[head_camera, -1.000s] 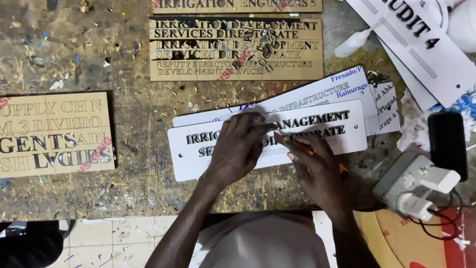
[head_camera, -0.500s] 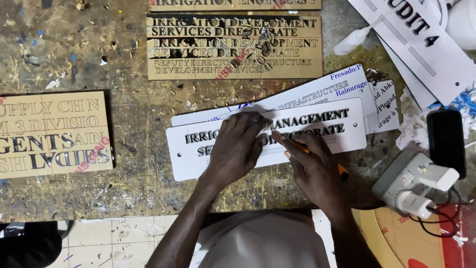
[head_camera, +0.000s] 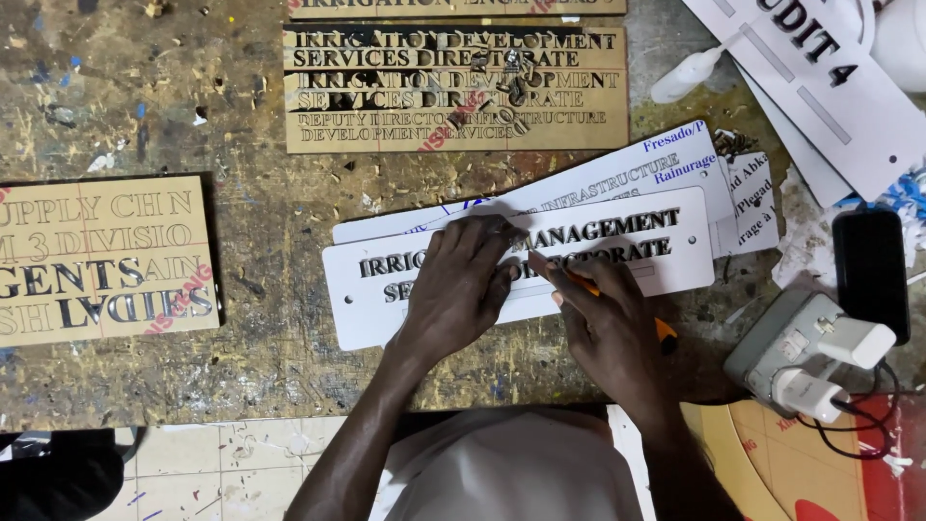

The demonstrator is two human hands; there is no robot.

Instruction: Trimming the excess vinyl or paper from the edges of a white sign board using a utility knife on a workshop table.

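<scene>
1. Hands work close together at the centre of the table (head_camera: 241,386), on a white sign plate (head_camera: 666,265) with black letters.
2. Left hand (head_camera: 461,289) lies flat, fingers spread, pressing the plate down.
3. Right hand (head_camera: 612,333) is closed around an orange-handled knife (head_camera: 588,287), its tip on the plate beside the left fingertips.
4. At 12 o'clock lies a gold sign sheet (head_camera: 453,92) (letters partly removed); at 9 o'clock another gold sheet (head_camera: 101,256).
5. At 3 o'clock sit a power strip (head_camera: 786,352) and a black phone (head_camera: 871,270).
</scene>
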